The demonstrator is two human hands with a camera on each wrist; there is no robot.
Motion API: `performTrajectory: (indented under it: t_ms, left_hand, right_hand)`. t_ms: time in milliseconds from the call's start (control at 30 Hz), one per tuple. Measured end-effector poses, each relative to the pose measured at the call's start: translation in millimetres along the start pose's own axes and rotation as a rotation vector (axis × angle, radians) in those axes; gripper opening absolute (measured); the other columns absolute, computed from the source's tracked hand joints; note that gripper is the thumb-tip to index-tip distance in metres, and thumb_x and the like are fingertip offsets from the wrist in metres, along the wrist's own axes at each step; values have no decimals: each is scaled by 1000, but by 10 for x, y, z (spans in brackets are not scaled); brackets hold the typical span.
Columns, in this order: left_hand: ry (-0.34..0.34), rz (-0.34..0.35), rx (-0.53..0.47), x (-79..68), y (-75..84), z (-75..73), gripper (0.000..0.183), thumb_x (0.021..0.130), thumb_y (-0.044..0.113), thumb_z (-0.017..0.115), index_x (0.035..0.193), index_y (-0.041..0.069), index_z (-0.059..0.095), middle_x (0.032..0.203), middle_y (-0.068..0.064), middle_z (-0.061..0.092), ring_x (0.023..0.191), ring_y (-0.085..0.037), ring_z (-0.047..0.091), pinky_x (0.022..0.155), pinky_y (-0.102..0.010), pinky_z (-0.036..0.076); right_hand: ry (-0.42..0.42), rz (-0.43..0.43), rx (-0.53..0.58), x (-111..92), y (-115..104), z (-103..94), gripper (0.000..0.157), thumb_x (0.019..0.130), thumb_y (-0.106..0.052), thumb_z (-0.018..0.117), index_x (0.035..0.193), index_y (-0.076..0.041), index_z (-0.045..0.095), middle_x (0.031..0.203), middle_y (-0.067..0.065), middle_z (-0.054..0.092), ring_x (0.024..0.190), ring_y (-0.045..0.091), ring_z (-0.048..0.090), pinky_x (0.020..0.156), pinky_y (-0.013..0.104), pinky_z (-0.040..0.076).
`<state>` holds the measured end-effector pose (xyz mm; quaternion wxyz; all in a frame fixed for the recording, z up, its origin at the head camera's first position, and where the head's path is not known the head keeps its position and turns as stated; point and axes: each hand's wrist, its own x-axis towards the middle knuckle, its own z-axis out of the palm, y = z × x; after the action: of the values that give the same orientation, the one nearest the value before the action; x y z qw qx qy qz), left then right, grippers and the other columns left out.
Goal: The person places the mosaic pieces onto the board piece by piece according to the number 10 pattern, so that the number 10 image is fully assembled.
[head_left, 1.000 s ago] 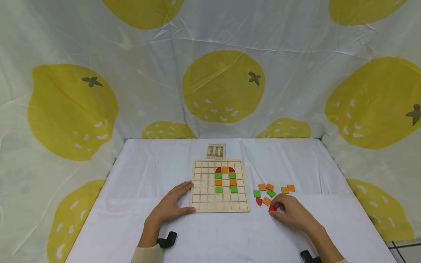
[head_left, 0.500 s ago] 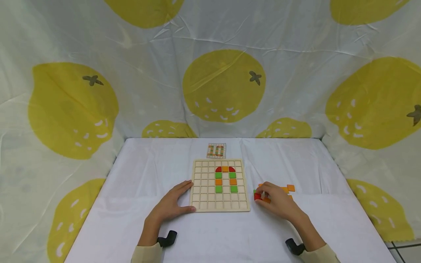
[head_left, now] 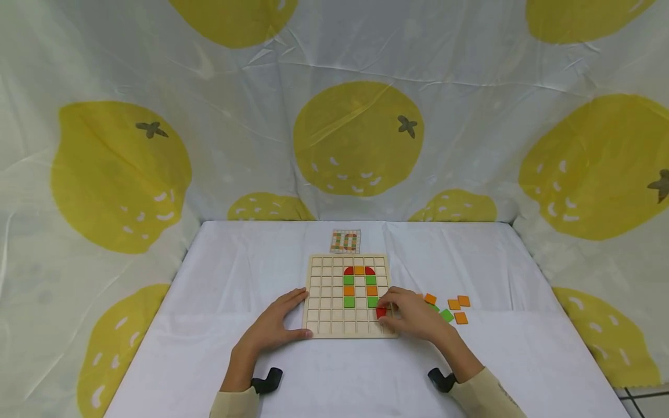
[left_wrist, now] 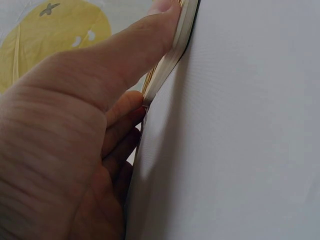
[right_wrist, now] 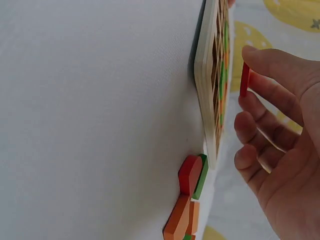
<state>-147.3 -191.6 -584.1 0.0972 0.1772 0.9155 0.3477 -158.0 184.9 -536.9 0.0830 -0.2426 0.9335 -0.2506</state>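
A wooden grid board (head_left: 324,316) lies on the white table, with red, orange and green tiles set in an arch in its cells. My right hand (head_left: 413,313) is over the board's right part and pinches a red tile (right_wrist: 244,80) between thumb and fingertips. In the right wrist view that tile is held apart from the board. At the board's left side, my left hand (head_left: 274,322) rests with extended fingers and thumb touching the edge. The left thumb (left_wrist: 145,42) lies along the rim in the left wrist view.
Several loose orange tiles (head_left: 460,318) and green tiles (head_left: 446,315) lie right of the board, partly hidden by my right hand. Another red tile (right_wrist: 190,175) is among them. A small pattern card (head_left: 345,241) lies behind the board. Lemon-print cloth (head_left: 355,139) hangs around the table.
My right hand has picked up the red tile and carried it left, from the loose tiles to over the board. The left hand has stayed in place.
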Motion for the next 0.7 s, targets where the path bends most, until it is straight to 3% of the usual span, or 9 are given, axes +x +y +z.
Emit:
performTrajectory:
  t_ms: [333,700]
  left_hand:
    - [16,5,10,-4,-4,17,99,77,64,82,159,25,42,167,3,37,155,-29,32,122,-57,34]
    - [27,13,24,2,3,19,99,77,61,84,159,25,42,166,3,37,155,-29,33,121,-56,35]
  right_hand:
    - [-25,-56,4,143,-17,76,15,90,-29,80,104,-25,77,98,-15,63,87,7,56,77,22,51]
    - [-30,7,24,151,-19,108,14,91,-27,78,105,-26,77,98,-15,62,86,6,54,75,21,51]
